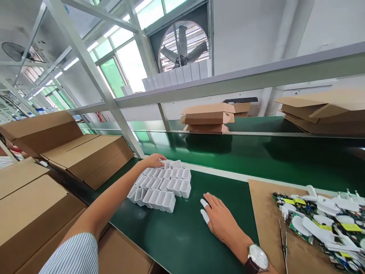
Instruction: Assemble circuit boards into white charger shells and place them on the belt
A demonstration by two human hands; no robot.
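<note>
Rows of small white open-topped plastic cases (162, 184) stand close together on the green work surface (182, 236). My left hand (154, 160) reaches to the far left edge of the group; its fingertips are at the rear cases and partly hidden, so its grip is unclear. To the right of the cases, my right hand (218, 217) lies on the green surface with fingers extended and nothing held. White covers are on two of its fingertips, and a watch (258, 258) is on that wrist.
Circuit boards with white parts (327, 220) lie on brown cardboard (264, 220) at the right, near metal tweezers (283, 243). Large cartons (94, 156) stand at the left. A pale metal frame post (114, 114) rises behind the work surface. Folded boxes (208, 118) sit farther back.
</note>
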